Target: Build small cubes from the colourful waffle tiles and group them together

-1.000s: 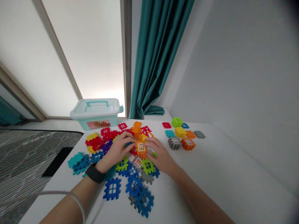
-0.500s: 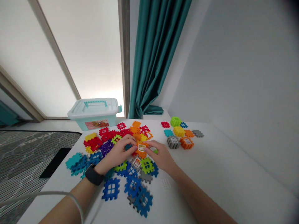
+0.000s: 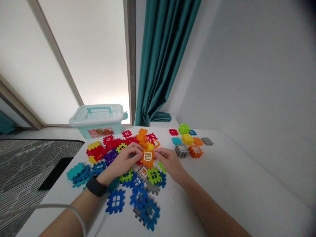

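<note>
An orange interlocking tile with a white window insert is held between my two hands above the heap. My left hand pinches its left edge, and my right hand pinches the right edge. Under and around them lie loose notched tiles: a green tile, a grey tile with a white window, purple tiles and red tiles. Nearer the front are blue window tiles. A loose white window piece rests by my right forearm.
On the right stand stacked or assembled pieces: grey, orange, yellow and green. A lidded storage box sits at the back left. A pale cable crosses the lower left, over my left forearm.
The orange tile has tilted so its window face shows more fully toward me. Both hands keep their pinch on it. The whole view has shifted slightly.
</note>
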The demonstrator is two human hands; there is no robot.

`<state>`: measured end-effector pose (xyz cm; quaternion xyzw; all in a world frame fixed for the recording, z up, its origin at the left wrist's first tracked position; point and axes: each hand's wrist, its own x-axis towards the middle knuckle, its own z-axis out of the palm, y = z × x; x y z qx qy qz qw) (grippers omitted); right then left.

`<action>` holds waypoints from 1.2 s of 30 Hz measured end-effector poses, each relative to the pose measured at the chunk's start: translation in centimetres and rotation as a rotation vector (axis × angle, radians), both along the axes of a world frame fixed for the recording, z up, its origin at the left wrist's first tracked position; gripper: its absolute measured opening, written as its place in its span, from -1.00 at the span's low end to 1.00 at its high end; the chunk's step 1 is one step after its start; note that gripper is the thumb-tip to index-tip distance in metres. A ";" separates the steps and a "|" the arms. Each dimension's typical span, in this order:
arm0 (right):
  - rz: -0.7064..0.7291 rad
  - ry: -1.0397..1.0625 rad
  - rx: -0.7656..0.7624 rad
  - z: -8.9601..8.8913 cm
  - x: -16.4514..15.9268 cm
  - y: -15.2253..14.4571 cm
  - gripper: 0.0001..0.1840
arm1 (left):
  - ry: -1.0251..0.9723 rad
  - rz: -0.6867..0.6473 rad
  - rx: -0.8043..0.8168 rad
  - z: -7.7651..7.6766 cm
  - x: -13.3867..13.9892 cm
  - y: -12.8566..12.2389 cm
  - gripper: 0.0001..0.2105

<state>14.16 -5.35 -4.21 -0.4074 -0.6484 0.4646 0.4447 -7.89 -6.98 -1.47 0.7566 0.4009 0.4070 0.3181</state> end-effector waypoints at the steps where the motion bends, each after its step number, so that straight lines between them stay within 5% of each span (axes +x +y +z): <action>1: -0.010 -0.034 0.029 0.0 0.0 -0.1 -0.74 | 0.009 0.002 0.016 0.0 0.0 0.0 -0.76; 7: -0.122 -0.303 0.430 0.5 0.2 -0.7 -0.82 | 0.015 0.030 0.087 -0.1 0.3 -0.1 -0.83; 14: -0.108 -0.309 0.729 0.6 0.2 -1.0 -0.80 | 0.062 0.052 0.102 -0.2 0.2 -0.1 -0.86; 23: -0.055 -0.344 0.777 0.5 0.1 -1.2 -0.78 | 0.121 0.049 0.105 -0.6 0.0 0.0 -0.90; 31: -0.029 -0.431 0.646 0.3 0.1 -1.0 -0.66 | 0.352 0.183 0.438 -1.3 -0.6 0.2 -0.62; 36: -0.049 -0.434 0.678 0.2 0.2 -0.8 -0.66 | 0.375 0.182 0.494 -1.6 -0.7 0.2 -0.61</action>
